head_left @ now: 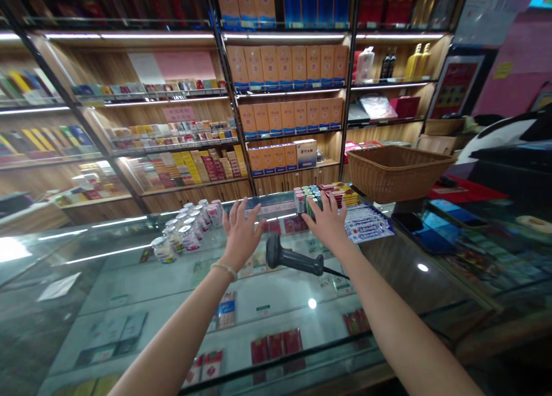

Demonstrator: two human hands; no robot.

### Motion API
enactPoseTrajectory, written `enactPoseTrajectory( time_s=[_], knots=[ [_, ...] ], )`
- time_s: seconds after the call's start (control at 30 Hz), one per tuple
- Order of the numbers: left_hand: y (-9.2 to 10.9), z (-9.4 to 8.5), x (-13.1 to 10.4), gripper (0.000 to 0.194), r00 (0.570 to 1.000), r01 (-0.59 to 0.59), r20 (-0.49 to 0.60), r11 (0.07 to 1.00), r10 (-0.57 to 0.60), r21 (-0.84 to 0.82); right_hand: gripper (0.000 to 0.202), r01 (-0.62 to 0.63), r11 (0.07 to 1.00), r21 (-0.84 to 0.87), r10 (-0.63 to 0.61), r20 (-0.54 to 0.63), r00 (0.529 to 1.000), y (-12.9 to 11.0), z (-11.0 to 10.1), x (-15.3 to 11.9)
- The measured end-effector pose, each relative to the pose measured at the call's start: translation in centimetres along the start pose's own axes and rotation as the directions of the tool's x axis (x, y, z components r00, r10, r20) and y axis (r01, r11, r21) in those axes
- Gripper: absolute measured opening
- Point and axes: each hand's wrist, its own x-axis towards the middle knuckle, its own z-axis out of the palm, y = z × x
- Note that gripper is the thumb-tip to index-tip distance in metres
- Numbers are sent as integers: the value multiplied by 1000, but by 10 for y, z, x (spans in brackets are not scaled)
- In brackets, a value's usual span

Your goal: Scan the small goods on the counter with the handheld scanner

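Observation:
My left hand (242,229), with a pale bracelet at the wrist, is over the glass counter with its fingers spread and nothing in it. Close to its left stand several small clear jars (184,228) in rows. My right hand (328,222) has its fingers apart, next to a group of small cylindrical packs (301,199); whether it touches them I cannot tell. Blue-and-white flat packets (368,222) lie just to its right. Between my forearms a dark grey barcode scanner (295,258) lies on the glass, its cord running right under my right arm.
A brown wicker basket (397,169) stands at the back right of the counter. Yellow and red packs (345,193) sit beside it. A phone-like blue screen (437,230) lies further right. Cigarette-like packs (276,350) show beneath the glass. Behind, shelves hold orange boxes (284,65).

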Motion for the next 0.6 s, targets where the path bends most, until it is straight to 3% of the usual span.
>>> enactPoseTrajectory(
  time_s=[0.2,0.37,0.6],
  knots=[
    [15,6,28,50,999,-29,36,1000,29,11,61,-26,1000,15,25,36,999,1,-5,11],
    [35,13,60,51,994,-45,102,999,42,24,66,25,1000,-11,-24,93,995,8,-7,39],
    [57,34,102,58,942,-79,331,995,52,68,70,107,994,-23,-98,249,963,20,2,83]
  ],
)
